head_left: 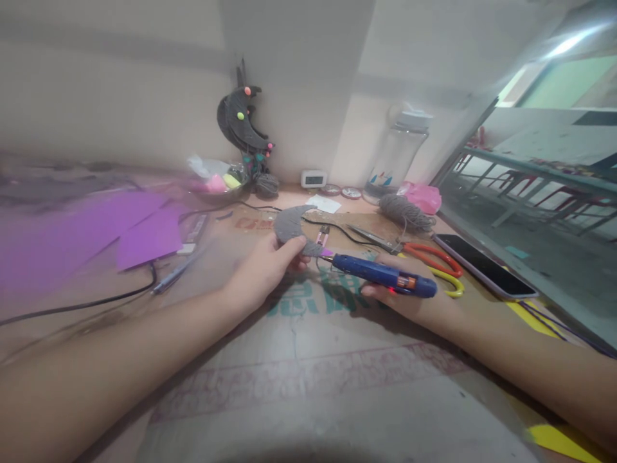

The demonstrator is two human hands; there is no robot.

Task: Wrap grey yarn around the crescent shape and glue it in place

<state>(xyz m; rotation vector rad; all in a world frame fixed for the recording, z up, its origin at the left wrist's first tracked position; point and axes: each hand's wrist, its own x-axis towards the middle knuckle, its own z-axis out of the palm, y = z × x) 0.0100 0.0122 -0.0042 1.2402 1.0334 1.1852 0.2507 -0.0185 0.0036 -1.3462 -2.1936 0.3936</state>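
Observation:
My left hand pinches a grey crescent-shaped felt piece above the cardboard-covered table. My right hand grips a blue hot glue gun, held level, its nozzle pointing left at the lower tip of the crescent. A red light glows on the gun's underside. The gun's black cord runs back across the table.
Scissors with red and yellow handles, a phone, a ball of grey yarn and a clear water bottle lie to the right. Purple paper sheets lie left. A dark crescent ornament with coloured pompoms leans on the wall.

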